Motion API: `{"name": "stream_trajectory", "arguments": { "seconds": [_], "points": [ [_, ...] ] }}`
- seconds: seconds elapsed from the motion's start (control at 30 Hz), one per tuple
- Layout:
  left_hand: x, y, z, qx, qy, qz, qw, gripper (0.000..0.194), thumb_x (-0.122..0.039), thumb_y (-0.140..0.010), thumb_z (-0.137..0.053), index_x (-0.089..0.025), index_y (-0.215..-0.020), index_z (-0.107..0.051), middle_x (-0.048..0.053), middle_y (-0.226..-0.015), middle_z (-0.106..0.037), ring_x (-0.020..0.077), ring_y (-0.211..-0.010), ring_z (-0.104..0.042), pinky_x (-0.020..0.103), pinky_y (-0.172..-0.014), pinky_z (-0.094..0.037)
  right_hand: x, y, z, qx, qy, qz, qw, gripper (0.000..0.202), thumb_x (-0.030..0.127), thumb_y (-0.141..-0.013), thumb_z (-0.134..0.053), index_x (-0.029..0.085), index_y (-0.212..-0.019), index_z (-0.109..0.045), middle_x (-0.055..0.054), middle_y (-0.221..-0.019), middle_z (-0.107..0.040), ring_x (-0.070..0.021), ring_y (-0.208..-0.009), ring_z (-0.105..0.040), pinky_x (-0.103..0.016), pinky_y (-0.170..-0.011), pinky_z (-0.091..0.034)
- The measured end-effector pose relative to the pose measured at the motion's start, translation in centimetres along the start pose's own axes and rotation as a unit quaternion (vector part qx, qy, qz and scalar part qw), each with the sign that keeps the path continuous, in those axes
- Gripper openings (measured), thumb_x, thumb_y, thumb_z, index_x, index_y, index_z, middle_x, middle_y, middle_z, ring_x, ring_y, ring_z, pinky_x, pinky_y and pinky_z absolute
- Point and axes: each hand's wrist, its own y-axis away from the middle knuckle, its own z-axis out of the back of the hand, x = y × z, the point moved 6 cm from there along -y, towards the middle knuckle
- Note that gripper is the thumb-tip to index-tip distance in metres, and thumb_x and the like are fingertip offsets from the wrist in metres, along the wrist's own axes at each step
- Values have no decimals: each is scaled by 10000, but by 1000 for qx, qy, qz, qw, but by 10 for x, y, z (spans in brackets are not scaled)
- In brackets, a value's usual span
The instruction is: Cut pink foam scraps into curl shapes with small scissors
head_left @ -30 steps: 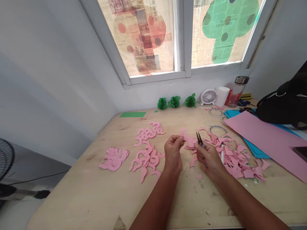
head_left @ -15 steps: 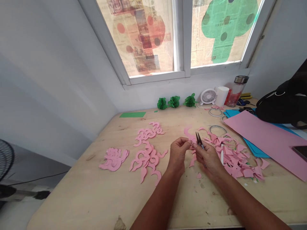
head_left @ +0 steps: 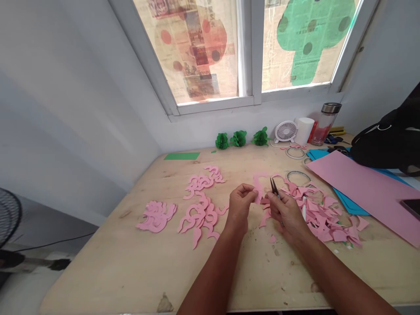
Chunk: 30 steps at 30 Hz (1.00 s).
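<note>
My left hand is closed in a pinch, its fingertips at a curved strip of pink paper. Close on its right, my right hand grips a small pair of scissors. The dark blades point up and away from me, and the palm covers most of the handles. Left of my hands lie cut pink paper curls in loose groups. A neater stack of pink paper shapes sits further left.
Pink paper scraps heap up beside my right hand, with a white stick-like item among them. Beyond are tape rings, a pink sheet on blue sheets, a small fan, a bottle and a black bag.
My hands have moved slightly apart, the left one a little to the left. More of the pink strip shows between them. The scissors remain in my right hand.
</note>
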Motion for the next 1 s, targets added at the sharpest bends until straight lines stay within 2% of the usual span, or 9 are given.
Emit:
{"name": "stream_trajectory", "arguments": {
  "seconds": [0.27,0.53,0.73,0.87,1.0],
  "points": [
    [0,6,-12,38,-25,11,999,112,-199,-581,-689,-131,-613,-606,-5,-562,-551,72,-522,-447,198,-541,-343,8,1,4,-62,-3,13,998,315,382,-591,-726,169,-705,-524,110,-445,-258,-38,-372,-170,-208,-371,-96],
    [10,9,-14,50,-8,48,998,171,-260,-587,-714,-131,-640,-614,9,-599,-575,98,-562,-530,245,-646,-423,10,0,11,-93,2,50,994,286,378,-625,-706,174,-701,-520,97,-461,-303,-46,-378,-205,-213,-375,-130],
    [7,6,-7,-5,11,33,999,164,-257,-599,-702,-134,-629,-597,-8,-566,-560,92,-530,-537,245,-641,-432,6,0,7,-75,-2,23,997,306,382,-622,-713,177,-673,-491,104,-466,-267,-41,-385,-175,-210,-373,-100],
    [1,3,2,-55,32,9,998,170,-254,-582,-708,-136,-642,-602,5,-603,-589,112,-593,-575,258,-683,-448,3,0,3,-14,-6,21,1000,293,448,-699,-631,173,-685,-528,85,-475,-305,-50,-383,-180,-207,-363,-105],
    [-2,1,6,-76,47,0,996,172,-263,-589,-701,-135,-656,-607,30,-644,-627,141,-654,-614,286,-728,-459,-2,2,-2,33,-4,-3,999,353,515,-763,-531,167,-708,-560,69,-468,-346,-56,-376,-191,-204,-355,-119]
  ]
}}
